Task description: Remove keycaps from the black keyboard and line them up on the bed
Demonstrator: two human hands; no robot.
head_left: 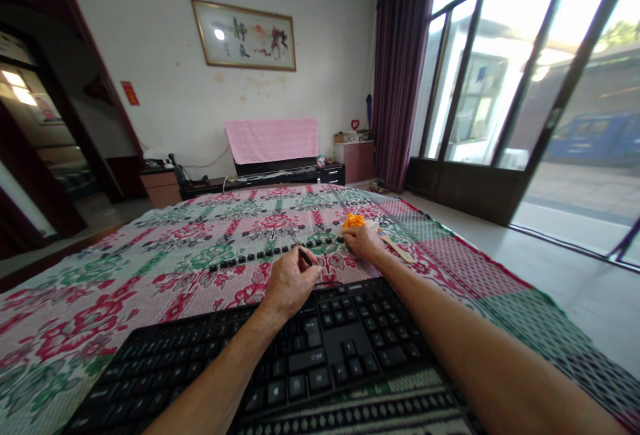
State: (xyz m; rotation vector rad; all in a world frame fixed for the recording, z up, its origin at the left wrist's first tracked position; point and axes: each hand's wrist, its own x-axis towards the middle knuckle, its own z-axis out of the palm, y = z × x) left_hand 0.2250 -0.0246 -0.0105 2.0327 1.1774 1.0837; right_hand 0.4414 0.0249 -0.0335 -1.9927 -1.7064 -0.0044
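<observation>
A black keyboard (320, 348) lies on the flowered tablecloth (150, 268) right in front of me. My left hand (290, 283) rests at the keyboard's far edge, closed on a thin dark tool (304, 256) that points away. A row of loose black keycaps (270, 253) lies on the cloth beyond it. My right hand (363, 241) is stretched out to the right end of that row, fingers curled down on the cloth. Just past it sits something orange (353, 221); a pale flat stick (397, 248) lies beside the wrist.
The table reaches to a low dark cabinet (260, 181) with a pink-covered screen (273, 140) against the far wall. Big glass doors (500, 88) and a purple curtain (400, 68) fill the right side. The table's right edge drops to a pale floor (550, 268).
</observation>
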